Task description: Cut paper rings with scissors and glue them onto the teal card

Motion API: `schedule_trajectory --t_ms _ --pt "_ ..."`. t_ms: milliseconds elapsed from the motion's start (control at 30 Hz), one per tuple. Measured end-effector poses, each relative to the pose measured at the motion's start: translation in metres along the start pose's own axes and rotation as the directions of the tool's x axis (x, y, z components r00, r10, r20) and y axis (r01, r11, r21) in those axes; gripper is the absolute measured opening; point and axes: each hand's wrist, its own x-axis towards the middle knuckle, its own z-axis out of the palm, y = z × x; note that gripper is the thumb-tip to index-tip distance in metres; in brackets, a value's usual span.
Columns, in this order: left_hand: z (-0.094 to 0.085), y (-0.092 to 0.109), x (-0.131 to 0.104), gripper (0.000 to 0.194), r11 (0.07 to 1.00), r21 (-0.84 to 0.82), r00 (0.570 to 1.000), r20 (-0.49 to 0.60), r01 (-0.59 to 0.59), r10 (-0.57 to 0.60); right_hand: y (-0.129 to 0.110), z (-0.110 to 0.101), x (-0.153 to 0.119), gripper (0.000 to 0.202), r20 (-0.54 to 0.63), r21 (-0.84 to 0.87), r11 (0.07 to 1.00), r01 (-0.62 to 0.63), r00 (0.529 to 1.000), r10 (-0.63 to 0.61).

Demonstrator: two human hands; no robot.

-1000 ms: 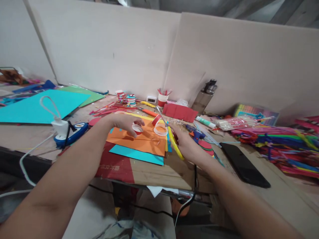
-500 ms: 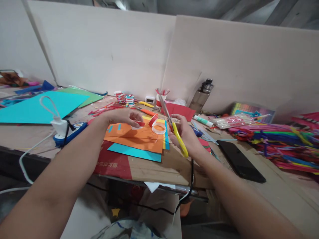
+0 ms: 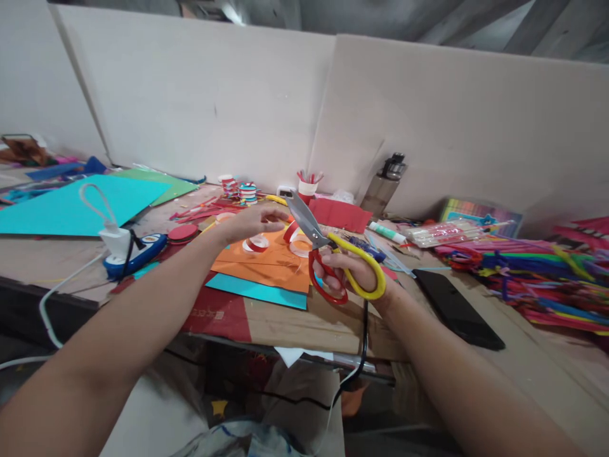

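Note:
My right hand (image 3: pixel 358 269) grips a pair of scissors (image 3: pixel 318 238) with one red and one yellow handle loop. The blades point up and away, above the papers. My left hand (image 3: pixel 259 222) hovers over the orange paper (image 3: pixel 266 274), its fingers loosely apart and nothing visible in them. Just below it, a red-and-white paper ring (image 3: pixel 255 244) lies on the orange sheet. Another red paper ring (image 3: pixel 290 231) and a white paper ring (image 3: pixel 301 246) sit closer to the scissors. A blue sheet (image 3: pixel 257 291) sticks out from under the orange one.
On the right lie a black phone (image 3: pixel 457 308), bundled pipe cleaners (image 3: pixel 537 270) and a glue stick (image 3: pixel 387 231). A bottle (image 3: pixel 380 187) leans against the white partition (image 3: pixel 200 95). To the left are a blue power strip (image 3: pixel 136 254) with cables and a large turquoise sheet (image 3: pixel 71 203).
My left hand has let go of the red-and-white ring, which now rests on the orange paper, and has moved up and right. My right hand has turned the scissors, showing both handle loops.

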Motion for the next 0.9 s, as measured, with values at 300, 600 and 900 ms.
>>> schedule_trajectory --t_ms 300,600,900 --pt "0.052 0.029 -0.002 0.043 0.899 -0.422 0.900 0.428 0.118 0.083 -0.001 0.003 -0.002 0.028 0.170 0.089 0.995 0.034 0.984 -0.049" --pt "0.028 0.033 -0.011 0.028 0.948 -0.264 0.895 0.444 0.179 -0.046 -0.011 0.001 -0.008 0.030 -0.008 -0.092 0.992 0.085 0.996 -0.086" --pt "0.026 0.030 -0.008 0.022 0.980 0.112 0.860 0.470 0.166 -0.199 -0.010 0.001 0.008 0.037 -0.664 -0.162 0.981 0.108 0.723 -0.190"
